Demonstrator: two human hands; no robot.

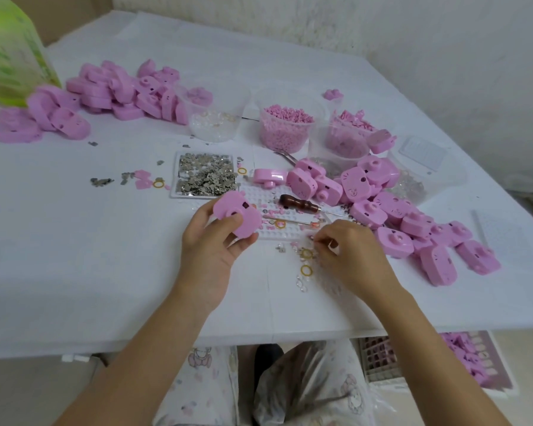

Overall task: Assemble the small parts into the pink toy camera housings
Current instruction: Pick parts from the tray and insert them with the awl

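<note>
My left hand (211, 241) grips a pink toy camera housing (236, 215) just above the white table, lens hole facing up. My right hand (348, 253) rests on the table to its right, fingertips pinched together among small loose parts; whatever it pinches is too small to make out. Yellow rings (306, 269) and clear bits lie just under that hand. A white pegboard tray (290, 204) lies between and beyond the hands.
Piles of pink housings lie at far left (111, 93) and at right (413, 222). Tubs hold pink pellets (286, 127), pink parts (348, 136) and clear parts (213, 118). A tray of metal clips (205, 175), a wooden-handled awl (302, 202) and a green bottle (10, 50) stand around.
</note>
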